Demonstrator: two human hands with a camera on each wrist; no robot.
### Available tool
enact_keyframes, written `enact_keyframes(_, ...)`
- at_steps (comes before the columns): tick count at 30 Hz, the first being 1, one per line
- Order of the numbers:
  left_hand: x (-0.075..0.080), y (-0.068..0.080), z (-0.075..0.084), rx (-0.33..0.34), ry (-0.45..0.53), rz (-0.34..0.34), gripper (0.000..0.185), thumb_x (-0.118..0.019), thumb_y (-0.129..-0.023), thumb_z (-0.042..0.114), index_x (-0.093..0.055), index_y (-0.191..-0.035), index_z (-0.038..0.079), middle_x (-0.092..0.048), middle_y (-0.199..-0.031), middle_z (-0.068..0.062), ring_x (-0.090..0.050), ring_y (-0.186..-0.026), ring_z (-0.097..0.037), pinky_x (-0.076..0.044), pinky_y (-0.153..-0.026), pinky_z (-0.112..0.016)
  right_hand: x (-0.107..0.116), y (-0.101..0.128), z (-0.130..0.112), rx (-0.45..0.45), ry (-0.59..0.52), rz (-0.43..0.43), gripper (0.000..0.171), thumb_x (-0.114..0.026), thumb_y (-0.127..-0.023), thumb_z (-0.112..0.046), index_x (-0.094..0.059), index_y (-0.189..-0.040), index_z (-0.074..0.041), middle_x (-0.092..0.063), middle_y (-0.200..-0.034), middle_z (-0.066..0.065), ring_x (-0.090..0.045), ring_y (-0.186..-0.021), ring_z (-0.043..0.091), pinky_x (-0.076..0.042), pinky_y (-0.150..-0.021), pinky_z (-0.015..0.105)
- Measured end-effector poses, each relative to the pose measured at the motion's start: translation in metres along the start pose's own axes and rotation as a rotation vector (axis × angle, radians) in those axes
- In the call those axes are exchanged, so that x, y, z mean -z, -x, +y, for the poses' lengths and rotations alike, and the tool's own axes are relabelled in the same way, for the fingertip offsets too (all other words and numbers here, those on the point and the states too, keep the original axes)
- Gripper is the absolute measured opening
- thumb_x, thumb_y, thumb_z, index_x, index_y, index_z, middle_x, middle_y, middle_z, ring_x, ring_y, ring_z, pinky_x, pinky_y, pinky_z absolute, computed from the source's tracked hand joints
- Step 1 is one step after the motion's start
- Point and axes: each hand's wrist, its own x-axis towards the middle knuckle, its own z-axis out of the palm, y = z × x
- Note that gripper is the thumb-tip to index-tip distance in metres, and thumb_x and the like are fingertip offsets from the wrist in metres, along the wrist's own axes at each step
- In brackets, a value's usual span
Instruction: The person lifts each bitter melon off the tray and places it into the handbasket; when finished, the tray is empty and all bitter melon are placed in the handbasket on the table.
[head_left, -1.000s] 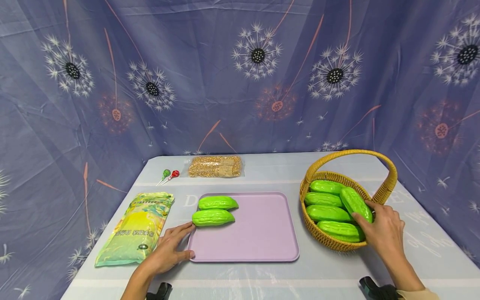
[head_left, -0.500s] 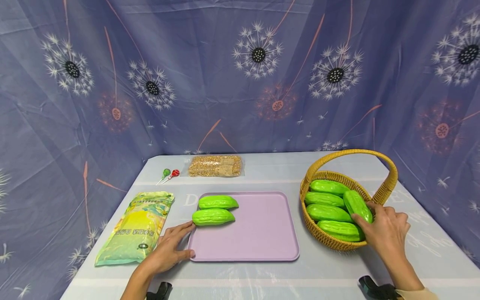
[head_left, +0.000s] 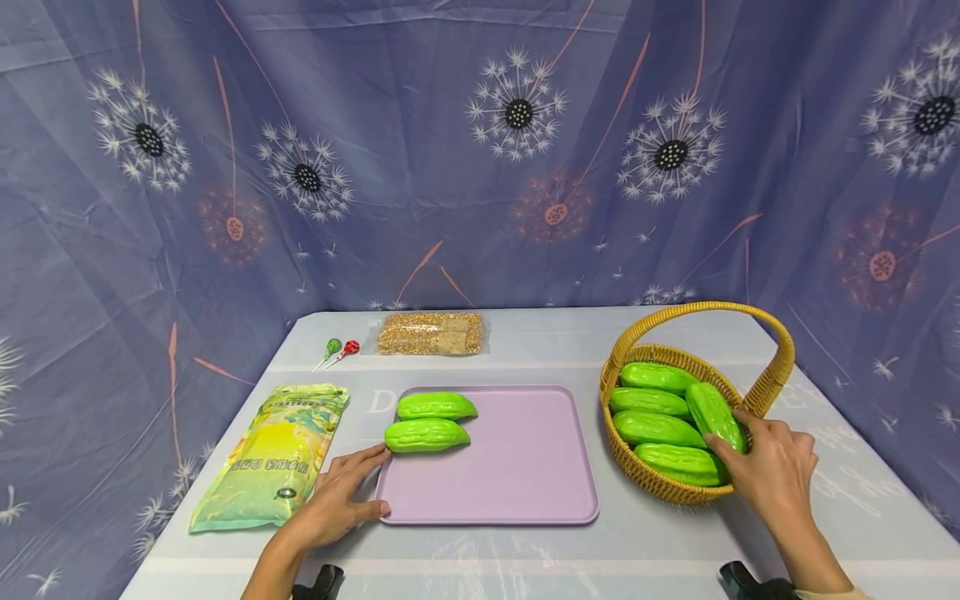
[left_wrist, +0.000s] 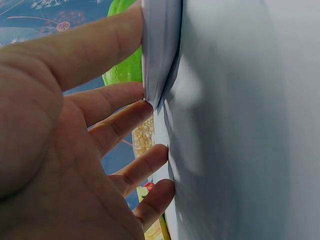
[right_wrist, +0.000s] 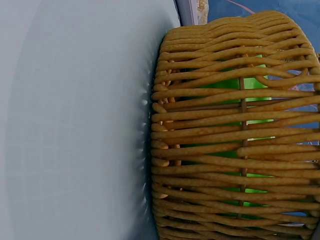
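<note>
In the head view, my right hand (head_left: 774, 468) holds a green bitter melon (head_left: 714, 413) between thumb and fingers at the right side of a wicker basket (head_left: 626, 467). That melon lies slanted against several others (head_left: 660, 427) lined up in the basket. My left hand (head_left: 337, 498) rests at the left edge of a purple tray (head_left: 517, 462), its fingers spread and nearly straight. In the left wrist view, the left hand's thumb and fingertips meet the tray's rim (left_wrist: 159, 45). Two bitter melons (head_left: 426, 435) lie side by side on the tray's left part. The right wrist view shows only woven basket wall (right_wrist: 235, 135).
A yellow-green printed bag (head_left: 273, 458) lies left of the tray. Behind the tray is a clear pack of corn kernels (head_left: 431, 333), with a green lollipop (head_left: 333, 345) and a red lollipop (head_left: 350, 348) beside it. The basket's tall handle (head_left: 701, 308) arches over its opening.
The slanted bitter melon has settled slightly lower and to the right in the basket, my right hand still on it. My left hand and the tray have stayed put.
</note>
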Motion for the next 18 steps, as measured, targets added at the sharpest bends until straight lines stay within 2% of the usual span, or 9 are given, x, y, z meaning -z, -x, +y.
enact_keyframes(10,0.0004,-0.0006,-0.0001,-0.014,0.0,0.005,0.071,-0.076,-0.074,0.033,-0.05,-0.137,0.012,-0.042,-0.148,-0.006,-0.036,-0.126,-0.03,-0.022,-0.096,-0.052,0.0007,0.0052,0.0011,0.012,-0.034,0.061,0.054,-0.074,-0.079,-0.026,-0.057,-0.12,0.006,-0.054,-0.111,0.036,-0.037,-0.098,0.048,-0.023,-0.077,0.056)
enact_keyframes(18,-0.0003,-0.0002,-0.001,-0.004,0.001,0.002,0.071,-0.076,-0.074,0.034,-0.05,-0.137,0.013,-0.042,-0.148,-0.006,-0.035,-0.127,-0.03,-0.024,-0.093,-0.049,-0.0011,0.008,0.0009,0.035,-0.049,0.064,0.052,-0.075,-0.077,-0.024,-0.059,-0.116,0.006,-0.058,-0.113,0.037,-0.039,-0.091,0.045,-0.022,-0.07,0.05)
